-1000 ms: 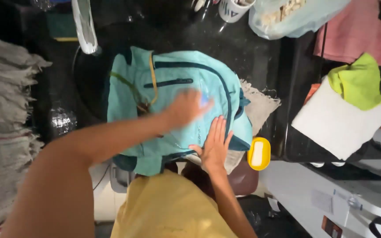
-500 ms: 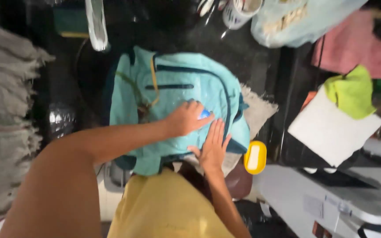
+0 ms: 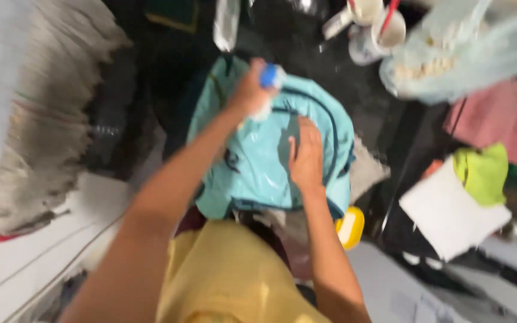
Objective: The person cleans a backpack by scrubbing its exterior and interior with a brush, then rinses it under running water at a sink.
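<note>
A turquoise backpack point(image 3: 258, 161) lies flat on the dark table point(image 3: 330, 66), front panel up and wet and shiny, which suggests it has been laid out this way so its broad face can be worked over. The left hand point(image 3: 249, 93) is at the bag's 12 o'clock edge, fingers closed around a small blue-and-white brush point(image 3: 268, 78); the blur makes the grip itself hard to read, but the hand is clearly curled shut on it, wrist bent down toward the fabric. That arm reaches in long from 7 o'clock, nearly straight, crossing the bag's left half. The right hand point(image 3: 306, 157) lies open and flat, palm down, fingers together and pointing toward 12, pressed on the middle of the panel; it holds nothing and looks placed there to pin the cloth taut and still beside the brush. Its forearm comes up from 5 o'clock. At the bag's 5 o'clock corner, just beside it, sits a yellow soap dish point(image 3: 349, 227) with a pale bar in it, near at hand. At 1 o'clock stand cups point(image 3: 378, 30) and a pale plastic bag point(image 3: 468, 54); at 3 o'clock lie a white cloth point(image 3: 450, 215), a green cloth point(image 3: 483, 173) and a pink cloth point(image 3: 492, 119). A grey mop point(image 3: 55, 119) fills the 9 o'clock side.
</note>
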